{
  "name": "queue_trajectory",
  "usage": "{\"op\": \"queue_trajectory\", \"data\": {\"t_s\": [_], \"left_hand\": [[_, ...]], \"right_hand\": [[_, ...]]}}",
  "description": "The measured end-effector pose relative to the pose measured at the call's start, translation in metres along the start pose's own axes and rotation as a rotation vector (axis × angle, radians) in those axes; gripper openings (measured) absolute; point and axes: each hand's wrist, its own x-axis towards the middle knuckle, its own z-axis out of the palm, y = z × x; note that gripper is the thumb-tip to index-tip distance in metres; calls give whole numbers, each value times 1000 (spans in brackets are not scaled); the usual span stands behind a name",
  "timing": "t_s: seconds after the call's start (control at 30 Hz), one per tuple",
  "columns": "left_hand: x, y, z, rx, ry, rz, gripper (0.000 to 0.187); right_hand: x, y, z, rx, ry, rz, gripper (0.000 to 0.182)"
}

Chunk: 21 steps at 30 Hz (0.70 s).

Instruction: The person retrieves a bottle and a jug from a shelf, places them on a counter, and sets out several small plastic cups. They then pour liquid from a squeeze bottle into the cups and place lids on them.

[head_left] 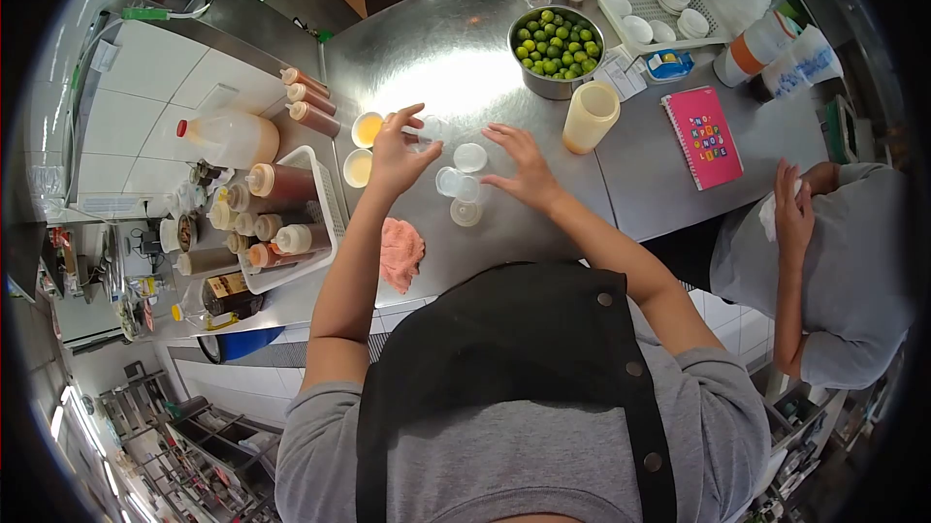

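black apron (pixel 504 368), small cups (pixel 464 184) between left hand (pixel 398 157), right hand (pixel 524 169)

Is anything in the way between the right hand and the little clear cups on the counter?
No. The right hand hovers right beside the little clear cups, with only bare counter between. The left hand holds something small, apart at their other side.

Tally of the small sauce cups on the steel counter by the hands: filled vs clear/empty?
Filled sauce cups: 2
Clear cups and lids between left hand and right hand: about 4; overlap makes this uncertain
Total: about 6
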Motion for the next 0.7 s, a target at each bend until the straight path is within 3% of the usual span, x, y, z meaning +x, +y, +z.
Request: {"op": "queue_trajectory", "data": {"t_s": [0.07,0.13,0.17,0.23,0.37,0.43,0.53,0.63,0.7], "left_hand": [[-7,1,-10,12,78,85,47],[-16,1,-15,0,108,74,47],[-20,1,-13,-5,132,61,46],[-20,4,1,-51,123,87,47],[-9,37,43,-130,33,184,55],[-2,51,58,-179,15,260,56],[-1,63,65,-219,48,293,56],[-6,54,56,-224,67,258,54],[-10,44,48,-215,92,225,54]], "right_hand": [[-32,2,-27,126,54,163,65],[-75,10,-49,7,266,417,75],[-76,13,-57,-4,263,418,75],[-78,21,-76,-294,573,518,85],[-13,12,-100,-335,523,329,87],[7,14,-100,46,435,340,85],[9,34,-92,290,389,431,81],[11,10,-105,541,302,522,73],[13,-1,-114,475,211,517,71]]}}
